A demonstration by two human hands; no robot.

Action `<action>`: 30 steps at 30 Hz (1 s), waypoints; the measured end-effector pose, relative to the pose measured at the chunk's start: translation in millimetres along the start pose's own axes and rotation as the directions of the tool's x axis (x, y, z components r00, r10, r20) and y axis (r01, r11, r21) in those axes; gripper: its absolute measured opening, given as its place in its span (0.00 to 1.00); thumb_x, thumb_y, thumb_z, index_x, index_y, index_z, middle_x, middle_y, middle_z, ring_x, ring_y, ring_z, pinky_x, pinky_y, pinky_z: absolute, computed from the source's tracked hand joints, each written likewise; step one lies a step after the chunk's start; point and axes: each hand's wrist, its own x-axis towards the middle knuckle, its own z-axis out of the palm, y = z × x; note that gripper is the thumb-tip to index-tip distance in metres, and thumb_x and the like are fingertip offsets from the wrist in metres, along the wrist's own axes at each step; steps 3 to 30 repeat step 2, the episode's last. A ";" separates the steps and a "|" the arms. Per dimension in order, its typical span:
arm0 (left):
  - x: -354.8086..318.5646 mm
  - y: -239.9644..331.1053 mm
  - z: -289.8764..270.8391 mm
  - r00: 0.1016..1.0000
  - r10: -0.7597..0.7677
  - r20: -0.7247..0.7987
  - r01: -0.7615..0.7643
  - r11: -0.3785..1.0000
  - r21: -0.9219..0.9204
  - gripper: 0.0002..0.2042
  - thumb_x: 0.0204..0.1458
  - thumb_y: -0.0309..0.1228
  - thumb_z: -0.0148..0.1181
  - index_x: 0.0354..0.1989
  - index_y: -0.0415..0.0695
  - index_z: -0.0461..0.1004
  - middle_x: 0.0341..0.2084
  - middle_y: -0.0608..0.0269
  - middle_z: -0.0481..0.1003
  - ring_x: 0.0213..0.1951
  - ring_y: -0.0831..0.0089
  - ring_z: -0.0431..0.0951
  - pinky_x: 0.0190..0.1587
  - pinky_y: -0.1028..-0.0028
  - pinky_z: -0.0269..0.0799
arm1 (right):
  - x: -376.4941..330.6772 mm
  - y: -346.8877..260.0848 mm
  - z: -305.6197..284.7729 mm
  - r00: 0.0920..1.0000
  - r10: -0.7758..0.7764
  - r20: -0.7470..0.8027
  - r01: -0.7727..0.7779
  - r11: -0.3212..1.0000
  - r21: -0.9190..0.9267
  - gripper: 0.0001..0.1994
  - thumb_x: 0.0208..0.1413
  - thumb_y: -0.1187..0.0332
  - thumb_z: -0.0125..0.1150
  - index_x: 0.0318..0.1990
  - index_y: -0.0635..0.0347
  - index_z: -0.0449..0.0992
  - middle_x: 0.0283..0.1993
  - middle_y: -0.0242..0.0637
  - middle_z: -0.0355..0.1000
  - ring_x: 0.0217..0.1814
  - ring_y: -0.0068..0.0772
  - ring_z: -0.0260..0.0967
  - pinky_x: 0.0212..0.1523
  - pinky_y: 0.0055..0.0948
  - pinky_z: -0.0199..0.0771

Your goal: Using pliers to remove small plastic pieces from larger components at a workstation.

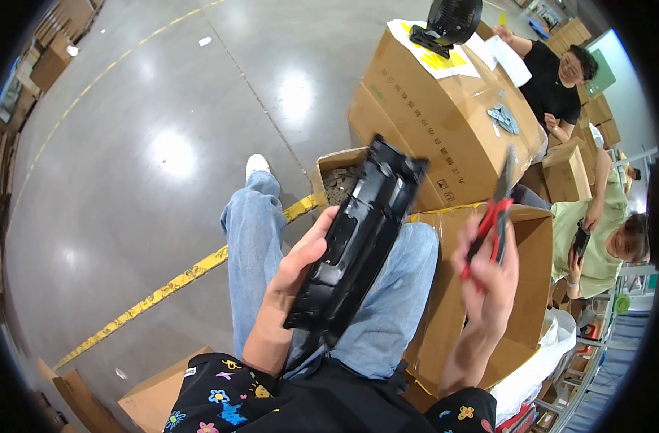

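Observation:
My left hand (304,252) grips a long, glossy black plastic part (362,234) by its left side, tilted above my lap. The part has a channel-like shape with ridges and clips; I cannot make out its exact kind. To its right, my right hand (490,278) is closed round the red and black handles of a pair of pliers (498,216), whose narrow metal jaws point up and away from me. The pliers and the black part are apart. My right hand looks slightly blurred.
An open cardboard box (528,307) stands at my right. Ahead, a large closed carton (423,115) bears a black fan (452,25) and a grey cloth (503,119). A small box of scraps (338,184) sits before it. Two people (553,86) work at the right.

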 end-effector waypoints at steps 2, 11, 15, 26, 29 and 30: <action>4.6 -4.1 0.3 0.965 0.069 -0.251 -0.027 0.986 0.167 0.45 0.47 0.55 0.59 0.67 0.44 0.45 0.53 0.40 0.64 0.45 0.49 0.75 0.45 0.50 0.75 | -22.5 16.3 6.3 0.939 0.095 0.329 -0.217 0.908 0.358 0.41 0.47 0.70 0.61 0.68 0.55 0.46 0.43 0.37 0.59 0.44 0.29 0.61 0.40 0.27 0.73; 4.6 -4.1 0.3 0.965 0.069 -0.251 -0.027 0.986 0.167 0.45 0.47 0.55 0.59 0.67 0.44 0.45 0.53 0.40 0.64 0.45 0.49 0.75 0.45 0.50 0.75 | -22.5 16.3 6.3 0.939 0.095 0.329 -0.217 0.908 0.358 0.41 0.47 0.70 0.61 0.68 0.55 0.46 0.43 0.37 0.59 0.44 0.29 0.61 0.40 0.27 0.73; 4.6 -4.1 0.3 0.965 0.069 -0.251 -0.027 0.986 0.167 0.45 0.47 0.55 0.59 0.67 0.44 0.45 0.53 0.40 0.64 0.45 0.49 0.75 0.45 0.50 0.75 | -22.5 16.3 6.3 0.939 0.095 0.329 -0.217 0.908 0.358 0.41 0.47 0.70 0.61 0.68 0.55 0.46 0.43 0.37 0.59 0.44 0.29 0.61 0.40 0.27 0.73; 4.6 -4.1 0.3 0.965 0.069 -0.251 -0.027 0.986 0.167 0.45 0.47 0.55 0.59 0.67 0.44 0.45 0.53 0.40 0.64 0.45 0.49 0.75 0.45 0.50 0.75 | -22.5 16.3 6.3 0.939 0.095 0.329 -0.217 0.908 0.358 0.41 0.47 0.70 0.61 0.68 0.55 0.46 0.43 0.37 0.59 0.44 0.29 0.61 0.40 0.27 0.73; 4.6 -4.1 0.3 0.965 0.069 -0.251 -0.027 0.986 0.167 0.45 0.47 0.55 0.59 0.67 0.44 0.45 0.53 0.40 0.64 0.45 0.49 0.75 0.45 0.50 0.75 | -22.5 16.3 6.3 0.939 0.095 0.329 -0.217 0.908 0.358 0.41 0.47 0.70 0.61 0.68 0.55 0.46 0.43 0.37 0.59 0.44 0.29 0.61 0.40 0.27 0.73; 4.6 -4.1 0.3 0.965 0.069 -0.251 -0.027 0.986 0.167 0.45 0.47 0.55 0.59 0.67 0.44 0.45 0.53 0.40 0.64 0.45 0.49 0.75 0.45 0.50 0.75 | -22.5 16.3 6.3 0.939 0.095 0.329 -0.217 0.908 0.358 0.41 0.47 0.70 0.61 0.68 0.55 0.46 0.43 0.37 0.59 0.44 0.29 0.61 0.40 0.27 0.73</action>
